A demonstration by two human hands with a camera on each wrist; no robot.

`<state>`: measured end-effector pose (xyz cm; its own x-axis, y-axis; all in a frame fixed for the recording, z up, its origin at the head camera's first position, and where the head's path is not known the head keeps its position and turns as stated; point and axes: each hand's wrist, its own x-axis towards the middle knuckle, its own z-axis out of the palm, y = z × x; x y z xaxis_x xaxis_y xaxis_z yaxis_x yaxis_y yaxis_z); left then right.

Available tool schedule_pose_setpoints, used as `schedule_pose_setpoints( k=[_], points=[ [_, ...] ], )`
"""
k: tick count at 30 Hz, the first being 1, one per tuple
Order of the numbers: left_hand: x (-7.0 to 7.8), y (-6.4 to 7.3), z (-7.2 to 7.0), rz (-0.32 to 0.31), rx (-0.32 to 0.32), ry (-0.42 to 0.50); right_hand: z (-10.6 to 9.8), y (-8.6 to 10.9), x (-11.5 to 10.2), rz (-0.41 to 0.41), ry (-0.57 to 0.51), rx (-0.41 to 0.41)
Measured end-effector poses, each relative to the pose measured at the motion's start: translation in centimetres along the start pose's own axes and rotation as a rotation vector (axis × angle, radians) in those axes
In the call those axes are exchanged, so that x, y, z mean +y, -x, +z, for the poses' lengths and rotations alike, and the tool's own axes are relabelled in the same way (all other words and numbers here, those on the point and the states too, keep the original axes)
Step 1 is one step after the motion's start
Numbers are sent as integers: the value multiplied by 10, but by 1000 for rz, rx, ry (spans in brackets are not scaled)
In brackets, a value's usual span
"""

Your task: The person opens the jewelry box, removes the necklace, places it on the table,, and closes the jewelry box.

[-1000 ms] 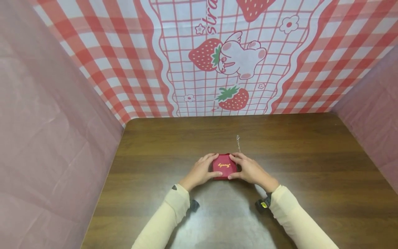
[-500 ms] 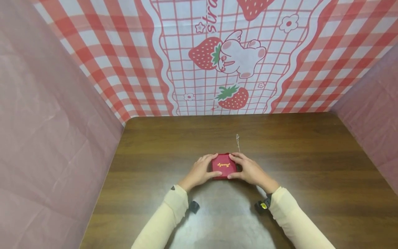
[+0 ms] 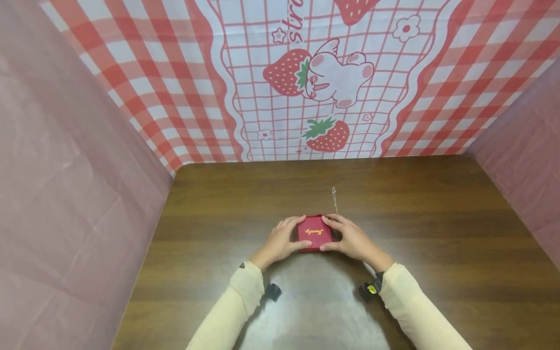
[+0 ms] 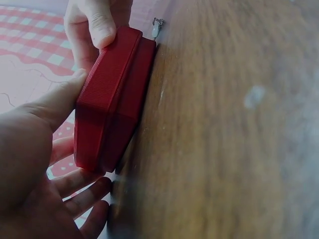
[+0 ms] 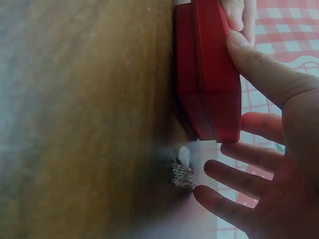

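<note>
A small red jewelry box (image 3: 315,239) with gold lettering on its lid sits on the wooden table, lid down on its base. My left hand (image 3: 279,241) holds its left side, thumb on the near edge of the lid and fingers at the far side. On the opposite side my right hand (image 3: 353,239) grips it the same way, thumb near and index finger far. A thin silver chain (image 3: 334,197) lies just beyond the right hand, partly hidden by it. The right wrist view shows the chain bunched (image 5: 182,174) close to the fingertips.
The brown wooden table (image 3: 227,194) stretches around the box. Behind it hangs a red-and-white checked cloth (image 3: 183,97) with strawberries. Pink cloth (image 3: 78,194) stands at the left and more pink cloth (image 3: 525,146) at the right. A dark wrist camera (image 3: 273,291) is by the left sleeve.
The hands and the box stay in the same place with the same hold. Only the head view has shifted very slightly.
</note>
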<state>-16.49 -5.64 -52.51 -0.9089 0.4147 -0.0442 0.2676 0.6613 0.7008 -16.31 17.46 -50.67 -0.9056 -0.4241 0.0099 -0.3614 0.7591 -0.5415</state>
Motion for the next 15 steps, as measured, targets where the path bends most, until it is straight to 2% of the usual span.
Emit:
schedule_pose_setpoints(
  k=[10, 15],
  points=[
    [1, -1, -3, -1, 2, 1, -5, -4, -6, -16, 43, -9],
    [1, -1, -4, 2, -14, -9, -6, -4, -6, -3, 59, -38]
  ],
)
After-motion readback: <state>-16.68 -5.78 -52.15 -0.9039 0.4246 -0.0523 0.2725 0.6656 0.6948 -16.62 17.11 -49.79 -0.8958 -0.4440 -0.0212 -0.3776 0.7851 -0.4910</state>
